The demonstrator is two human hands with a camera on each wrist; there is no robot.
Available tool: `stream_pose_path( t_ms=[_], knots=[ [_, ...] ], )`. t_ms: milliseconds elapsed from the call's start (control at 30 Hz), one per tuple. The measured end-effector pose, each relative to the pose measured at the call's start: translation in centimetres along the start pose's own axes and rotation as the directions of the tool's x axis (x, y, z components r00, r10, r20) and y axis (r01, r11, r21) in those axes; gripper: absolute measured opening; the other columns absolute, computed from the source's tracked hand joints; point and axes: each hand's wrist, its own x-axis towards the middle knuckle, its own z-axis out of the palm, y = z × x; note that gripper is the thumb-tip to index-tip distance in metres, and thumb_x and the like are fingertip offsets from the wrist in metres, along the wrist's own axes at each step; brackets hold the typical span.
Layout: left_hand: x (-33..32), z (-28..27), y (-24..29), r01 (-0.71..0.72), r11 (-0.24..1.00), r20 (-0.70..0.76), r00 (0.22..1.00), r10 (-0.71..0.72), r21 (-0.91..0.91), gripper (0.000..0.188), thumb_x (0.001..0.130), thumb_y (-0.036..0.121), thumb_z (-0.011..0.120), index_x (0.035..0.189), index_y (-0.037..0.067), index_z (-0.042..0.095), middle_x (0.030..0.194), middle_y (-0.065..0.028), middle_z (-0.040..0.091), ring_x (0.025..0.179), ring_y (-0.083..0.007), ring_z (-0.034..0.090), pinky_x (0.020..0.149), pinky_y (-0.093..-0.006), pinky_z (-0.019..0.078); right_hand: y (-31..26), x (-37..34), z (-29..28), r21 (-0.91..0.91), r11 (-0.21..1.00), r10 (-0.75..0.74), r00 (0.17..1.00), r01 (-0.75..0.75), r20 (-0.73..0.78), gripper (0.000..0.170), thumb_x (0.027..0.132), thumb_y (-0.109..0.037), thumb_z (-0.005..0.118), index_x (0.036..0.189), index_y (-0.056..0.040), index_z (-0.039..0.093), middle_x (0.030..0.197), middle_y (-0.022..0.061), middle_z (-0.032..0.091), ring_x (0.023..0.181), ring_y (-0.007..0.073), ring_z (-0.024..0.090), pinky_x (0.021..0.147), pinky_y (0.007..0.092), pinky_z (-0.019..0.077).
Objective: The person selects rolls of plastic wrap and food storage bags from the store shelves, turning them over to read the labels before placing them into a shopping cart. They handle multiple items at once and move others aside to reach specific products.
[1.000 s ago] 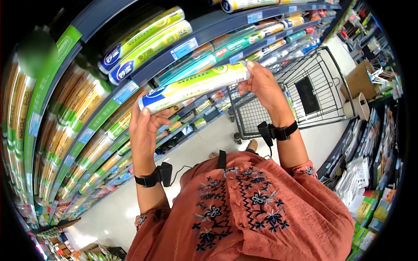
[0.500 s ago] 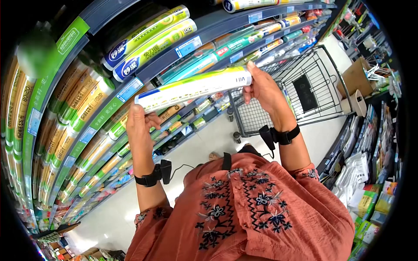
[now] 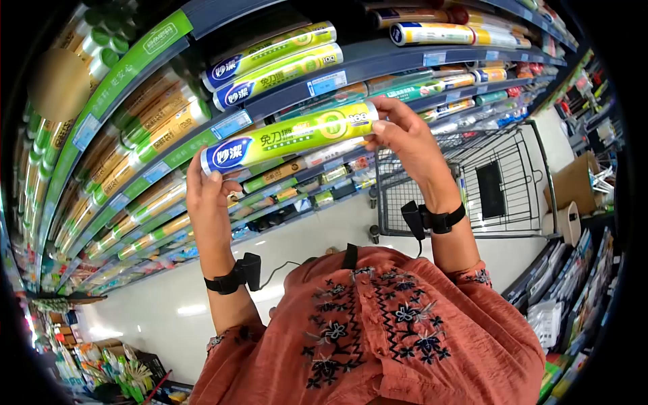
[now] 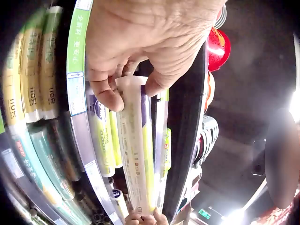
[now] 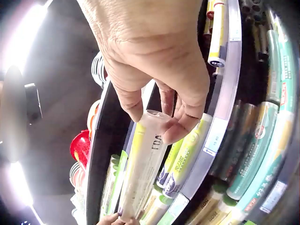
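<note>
A long green, white and blue roll package is held across the front of the body, its right end a little higher. The left hand pinches its blue end, and the right hand grips the other end between thumb and fingers. In the left wrist view, the thumb and fingers of the left hand close on the tube's end. The right wrist view has the right hand pinching the end marked FDA of the package. Its printed front faces up in the head view.
Shelves of boxed rolls curve along the left and front. Two similar green packages lie on a shelf just beyond the held one. A wire shopping cart stands at the right, near a cardboard box and racks of packets.
The package has been turned so its green printed face and blue logo show instead of the white side. Both hands still hold its ends, and the head view has shifted, with shelves and cart lower and further right.
</note>
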Motion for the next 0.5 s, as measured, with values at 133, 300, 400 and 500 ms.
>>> stream_pose_path(
  t_ms=[133,300,400,500],
  knots=[
    [-1.7,0.9,0.3,-0.056,0.998,-0.06,0.997,0.057,0.01,0.056,0.097,0.017,0.056,0.147,-0.003,0.037,0.121,-0.0132,0.059,0.101,-0.0208,0.063,0.079,-0.0319,0.0539,-0.1,0.5,0.0,-0.022,0.999,-0.044,0.997,0.045,0.057,0.049,0.091,-0.018,0.068,0.134,0.0001,0.053,0.113,0.0104,0.063,0.091,0.0152,0.063,0.083,0.0292,0.0521],
    [-3.0,2.0,0.2,-0.093,0.996,-0.094,0.991,0.092,-0.011,0.057,0.1,0.021,0.055,0.147,-0.004,0.036,0.124,-0.0148,0.06,0.104,-0.0215,0.063,0.083,-0.032,0.055,-0.5,0.3,-0.5,-0.007,0.998,-0.064,0.995,0.065,0.074,0.047,0.091,-0.018,0.069,0.131,0.0009,0.054,0.116,0.0112,0.061,0.09,0.0162,0.065,0.083,0.0297,0.052],
    [-2.9,2.9,1.0,-0.089,0.995,-0.115,0.99,0.085,-0.036,0.053,0.1,0.015,0.05,0.148,-0.004,0.035,0.12,-0.0146,0.06,0.1,-0.0198,0.063,0.081,-0.0337,0.056,-0.7,0.5,-0.9,-0.003,0.995,-0.096,0.993,0.096,0.064,0.044,0.091,-0.018,0.068,0.128,0.0011,0.054,0.116,0.0111,0.061,0.09,0.0168,0.065,0.084,0.0296,0.0522],
    [-2.1,3.1,0.8,-0.11,0.994,-0.083,0.991,0.107,-0.026,0.054,0.1,0.016,0.051,0.147,-0.006,0.034,0.12,-0.015,0.061,0.101,-0.021,0.065,0.08,-0.0334,0.0571,-0.8,0.8,-1.4,-0.003,0.993,-0.114,0.993,0.114,0.035,0.042,0.091,-0.017,0.067,0.125,0.0023,0.053,0.115,0.0119,0.061,0.091,0.0165,0.065,0.085,0.0301,0.0527]
  ],
)
